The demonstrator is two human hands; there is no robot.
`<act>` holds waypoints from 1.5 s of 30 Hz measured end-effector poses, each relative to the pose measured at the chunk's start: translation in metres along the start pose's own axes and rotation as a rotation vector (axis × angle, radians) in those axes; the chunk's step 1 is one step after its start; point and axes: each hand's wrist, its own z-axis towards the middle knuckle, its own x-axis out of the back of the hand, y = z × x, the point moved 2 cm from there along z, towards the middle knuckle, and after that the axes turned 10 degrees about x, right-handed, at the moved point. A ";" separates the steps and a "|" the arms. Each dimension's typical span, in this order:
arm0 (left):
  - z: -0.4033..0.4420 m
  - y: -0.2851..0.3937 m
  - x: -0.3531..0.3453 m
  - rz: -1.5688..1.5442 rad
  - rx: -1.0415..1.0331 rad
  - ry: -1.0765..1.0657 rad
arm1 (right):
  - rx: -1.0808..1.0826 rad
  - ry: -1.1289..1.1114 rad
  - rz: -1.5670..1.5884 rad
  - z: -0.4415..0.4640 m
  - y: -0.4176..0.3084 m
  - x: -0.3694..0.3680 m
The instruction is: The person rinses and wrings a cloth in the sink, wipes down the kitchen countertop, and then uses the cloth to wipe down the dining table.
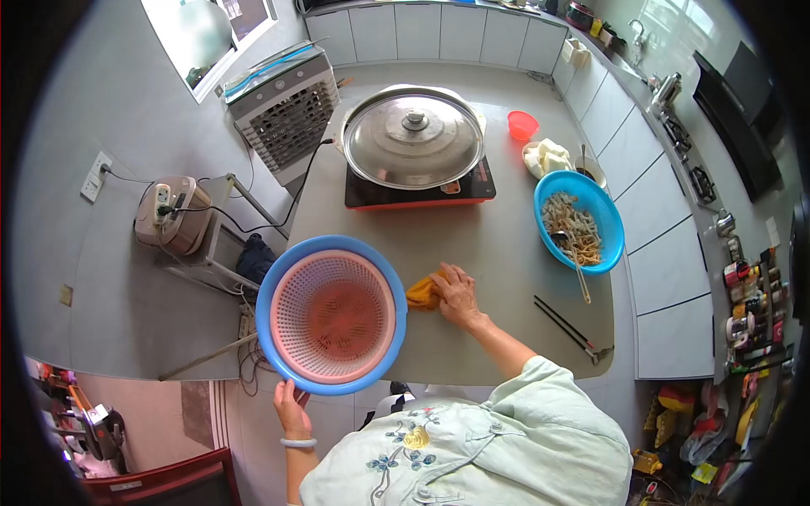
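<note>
My left hand, with a pale bracelet on its wrist, grips the lower rim of a blue basin. Inside that basin sits a pink perforated colander. My right hand presses on an orange cloth on the table, just right of the basin. Its fingers are bent over the cloth's right part. Beyond my hands, a large lidded pot rests on a black and red cooktop. A light blue bowl at the right holds shrimp, brownish strips and a ladle.
Black chopsticks lie at the table's right. A red bowl, a plate of white pieces and a small bowl with dark contents stand at the back right. A black cord runs from the cooktop past the left edge.
</note>
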 end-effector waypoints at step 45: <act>-0.011 -0.048 -0.009 -0.131 0.057 0.173 | -0.314 0.152 -0.299 0.019 0.098 0.050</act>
